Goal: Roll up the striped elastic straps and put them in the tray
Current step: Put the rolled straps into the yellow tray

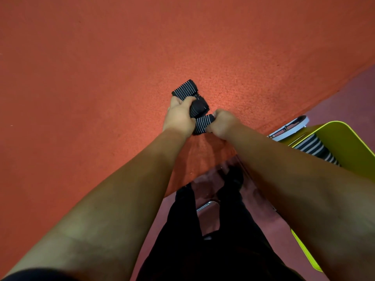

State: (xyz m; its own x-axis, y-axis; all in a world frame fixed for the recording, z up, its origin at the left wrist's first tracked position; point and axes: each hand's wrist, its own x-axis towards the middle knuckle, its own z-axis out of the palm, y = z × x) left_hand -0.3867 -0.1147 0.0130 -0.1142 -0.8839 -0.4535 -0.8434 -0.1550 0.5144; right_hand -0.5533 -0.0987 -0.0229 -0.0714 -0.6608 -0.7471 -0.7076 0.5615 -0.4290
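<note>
Striped strap [199, 107]: part-rolled, fingers of my left hand [178, 118] and right hand [223, 124] gripping it. Tray [345, 124]: another strap [312, 147] inside.

Left hand [178, 118] and right hand [223, 124], fingers [216, 114] curled

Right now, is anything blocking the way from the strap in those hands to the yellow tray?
Nothing visible does. The left hand and right hand grip the striped strap on the orange table; the yellow tray sits past its right edge.
</note>
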